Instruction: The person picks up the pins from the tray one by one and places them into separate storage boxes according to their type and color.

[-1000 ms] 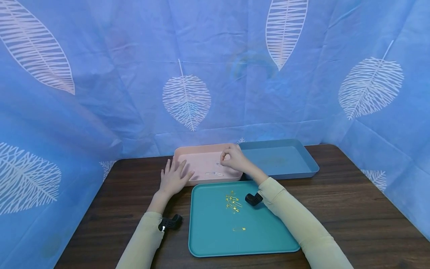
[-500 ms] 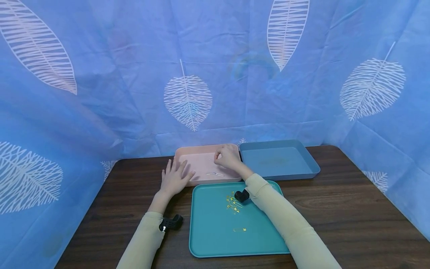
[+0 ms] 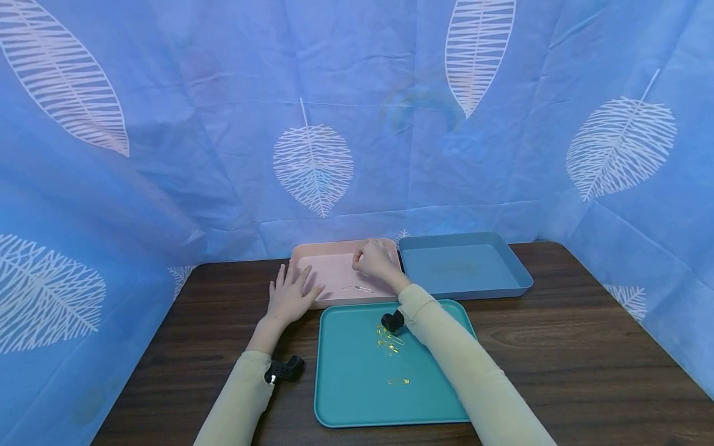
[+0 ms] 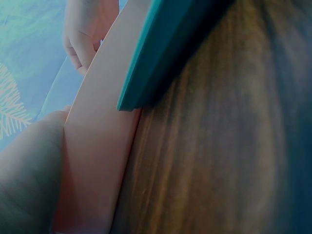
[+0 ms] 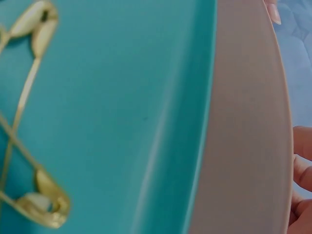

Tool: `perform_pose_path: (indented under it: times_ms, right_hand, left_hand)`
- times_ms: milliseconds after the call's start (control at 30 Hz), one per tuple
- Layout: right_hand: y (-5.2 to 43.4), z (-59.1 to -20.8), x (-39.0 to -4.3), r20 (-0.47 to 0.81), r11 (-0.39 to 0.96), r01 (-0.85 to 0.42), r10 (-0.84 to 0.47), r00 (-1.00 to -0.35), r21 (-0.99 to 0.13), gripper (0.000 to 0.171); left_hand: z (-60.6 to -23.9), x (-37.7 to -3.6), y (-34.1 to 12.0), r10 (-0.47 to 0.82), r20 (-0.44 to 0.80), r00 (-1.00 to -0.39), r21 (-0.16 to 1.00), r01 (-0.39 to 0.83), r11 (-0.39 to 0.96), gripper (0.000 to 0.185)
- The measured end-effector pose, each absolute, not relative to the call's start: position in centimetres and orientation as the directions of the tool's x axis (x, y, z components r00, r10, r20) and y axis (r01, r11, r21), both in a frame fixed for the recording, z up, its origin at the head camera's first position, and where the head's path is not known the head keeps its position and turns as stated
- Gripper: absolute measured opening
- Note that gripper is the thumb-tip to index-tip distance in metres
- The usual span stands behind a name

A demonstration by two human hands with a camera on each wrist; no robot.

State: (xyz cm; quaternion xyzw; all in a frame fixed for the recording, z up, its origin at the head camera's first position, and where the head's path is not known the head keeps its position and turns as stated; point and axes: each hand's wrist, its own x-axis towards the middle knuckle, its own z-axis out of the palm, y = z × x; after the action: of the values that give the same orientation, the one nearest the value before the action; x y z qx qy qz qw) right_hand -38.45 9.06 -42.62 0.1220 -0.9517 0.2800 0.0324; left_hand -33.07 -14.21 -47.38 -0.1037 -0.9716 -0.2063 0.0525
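My right hand (image 3: 375,260) is over the pink tray (image 3: 320,249), thumb and index finger pinched together. A tiny silvery thing, apparently a safety pin (image 3: 346,263), shows at those fingertips; its details are too small to make out. Silver safety pins (image 3: 357,288) lie lower on the tray floor. With fingers spread, my left hand (image 3: 289,296) rests on the pink tray's left front corner. Gold safety pins (image 3: 390,339) lie in a loose group on the teal tray (image 3: 357,396), and a single gold safety pin (image 3: 398,381) sits apart, nearer the front.
Beside the pink tray on the right stands a blue tray (image 3: 463,263). The teal tray lies in front of both, on a dark wooden table (image 3: 558,347). A blue leaf-patterned cloth (image 3: 390,155) hangs behind the table.
My right hand has moved left and slightly down within the pink tray, the small silvery thing moving along with its fingertips. My left hand has stayed in place.
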Motion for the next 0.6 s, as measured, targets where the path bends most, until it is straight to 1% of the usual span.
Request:
perform_pose_path:
  times_ms: [133,233,400,600]
  right_hand:
    - [9.0,-42.9,-38.7,0.119,0.821,-0.222,-0.188,-0.975,-0.525,0.009]
    - [9.2,-43.0,-38.8,0.123,0.813,-0.231,-0.195,-0.973,-0.534,0.008]
    - [9.7,-43.1,-38.9,0.155,0.79,-0.278,-0.23,-0.961,-0.547,0.008]
    - [10.7,-42.8,-38.7,0.227,0.8,-0.344,-0.264,-0.937,-0.491,0.01]
  left_hand:
    - [-47.4,-33.0,-14.2,0.178,0.145,-0.973,0.389,0.222,0.894,0.075]
    - [-47.4,-33.0,-14.2,0.181,0.145,-0.973,0.394,0.225,0.891,0.075]
    - [-47.4,-33.0,-14.2,0.181,0.152,-0.972,0.405,0.229,0.885,0.075]
    - [-47.4,-33.1,-14.2,0.181,0.171,-0.969,0.402,0.236,0.885,0.074]
